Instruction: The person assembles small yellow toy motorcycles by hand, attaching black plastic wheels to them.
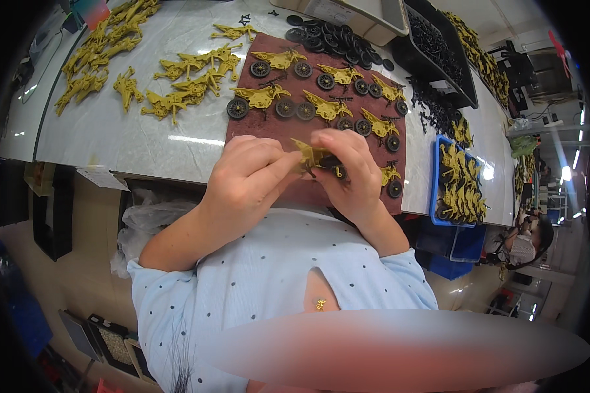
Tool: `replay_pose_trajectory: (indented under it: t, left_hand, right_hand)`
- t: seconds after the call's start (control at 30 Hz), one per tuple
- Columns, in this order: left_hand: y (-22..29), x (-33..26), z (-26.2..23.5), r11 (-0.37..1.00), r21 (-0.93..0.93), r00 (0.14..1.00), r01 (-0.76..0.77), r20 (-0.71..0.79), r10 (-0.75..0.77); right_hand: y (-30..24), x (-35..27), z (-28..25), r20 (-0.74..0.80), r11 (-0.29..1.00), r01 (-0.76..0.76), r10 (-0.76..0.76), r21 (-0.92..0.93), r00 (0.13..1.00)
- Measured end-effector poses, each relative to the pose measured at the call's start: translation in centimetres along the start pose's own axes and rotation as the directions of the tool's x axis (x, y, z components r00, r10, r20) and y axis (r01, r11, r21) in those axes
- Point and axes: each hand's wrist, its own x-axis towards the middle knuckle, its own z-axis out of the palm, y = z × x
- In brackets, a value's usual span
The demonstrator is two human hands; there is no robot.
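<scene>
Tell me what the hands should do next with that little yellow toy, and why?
Probably press the black wheel onto the yellow toy piece. Both hands, left hand and right hand, pinch it above the brown mat, and the finished ones lying there all have wheels at both ends.

A dark red mat (269, 134) is lying on the pale worktop (131, 131), carrying rows of yellow toy cannons (326, 106) fitted with black wheels. Unwheeled yellow cannon bodies (177, 85) are lying scattered to the left of the mat. Loose black wheels (321, 36) are sitting heaped at the mat's far edge. A black tray (439, 52) is holding small dark parts. A blue tray (437, 177) on the right is holding more yellow pieces.
</scene>
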Motion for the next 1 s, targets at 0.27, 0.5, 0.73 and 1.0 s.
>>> replay_pose_trajectory:
  t: [0.27,0.5,0.73,1.0]
  left_hand:
    - [-0.4,-0.4,0.8,0.996,-0.075,0.993,-0.047,-0.108,0.039]
    - [-0.6,-0.7,0.5,0.989,-0.067,0.987,-0.13,-0.107,0.123]
    - [-0.6,-0.9,0.4,0.986,-0.119,0.992,-0.113,-0.076,0.104]
    - [-0.9,-1.2,0.2,0.988,-0.091,0.991,-0.128,-0.059,0.123]
  right_hand:
    - [-0.8,0.8,0.0,-0.162,0.983,0.043,-0.014,0.179,0.987]
    - [1.6,0.2,-0.6,0.0,0.959,0.129,-0.133,0.251,0.991]
    - [1.7,-0.2,-0.3,-0.042,0.943,0.226,-0.222,0.243,0.974]
    - [0.9,0.2,0.2,-0.084,0.91,0.209,-0.192,0.358,0.978]
